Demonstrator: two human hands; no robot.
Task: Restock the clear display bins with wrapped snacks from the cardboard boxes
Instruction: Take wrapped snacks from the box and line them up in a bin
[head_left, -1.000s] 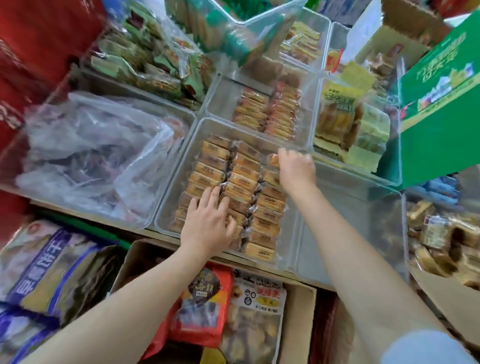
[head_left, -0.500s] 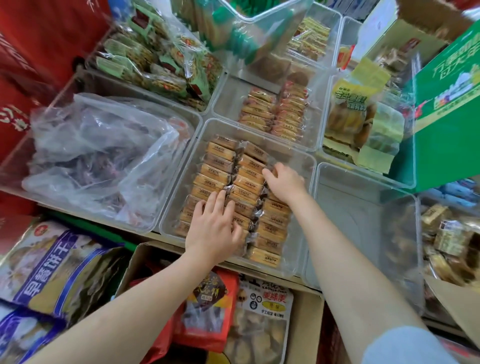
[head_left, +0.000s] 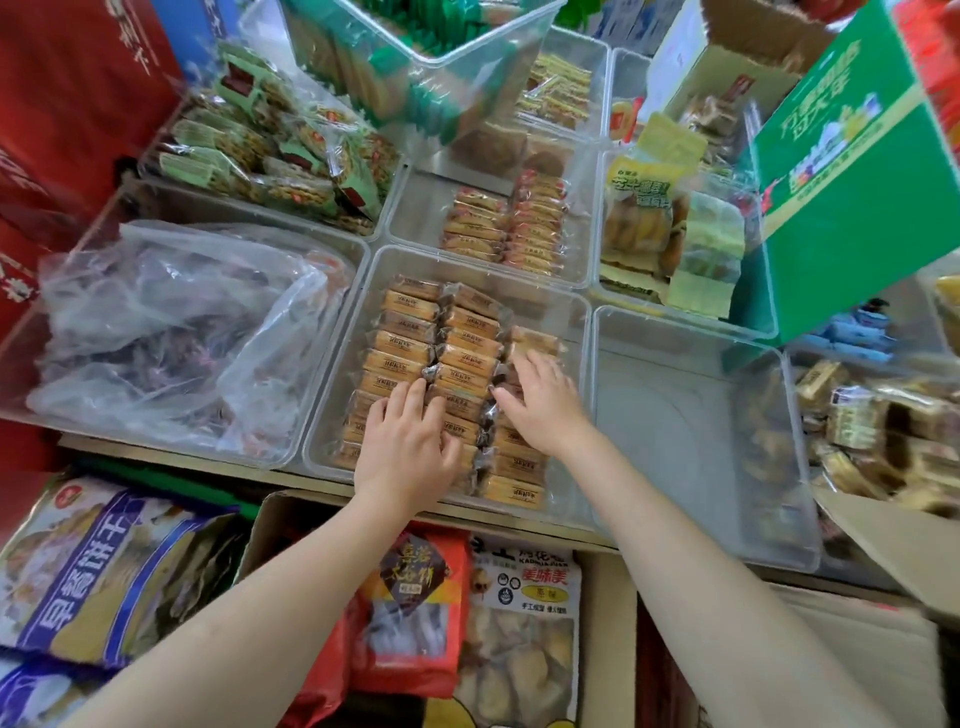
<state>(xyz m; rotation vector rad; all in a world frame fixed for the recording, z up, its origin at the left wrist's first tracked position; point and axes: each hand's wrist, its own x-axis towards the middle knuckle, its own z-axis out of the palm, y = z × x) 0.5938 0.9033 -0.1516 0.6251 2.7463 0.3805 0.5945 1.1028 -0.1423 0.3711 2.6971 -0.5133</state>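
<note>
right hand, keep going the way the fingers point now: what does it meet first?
The right hand lies flat, fingers aimed up-left over the rows of orange wrapped snack bars. Straight on, it would likely slide over the middle row first, then reach the far wall of the clear plastic bin. Height is unclear.

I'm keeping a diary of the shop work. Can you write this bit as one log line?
step: tidying snack rows | left hand: flat on wrapped snacks | right hand: on right row | bin: centre clear bin

Head camera — close, looking down over bins (head_left: 582, 312).
</note>
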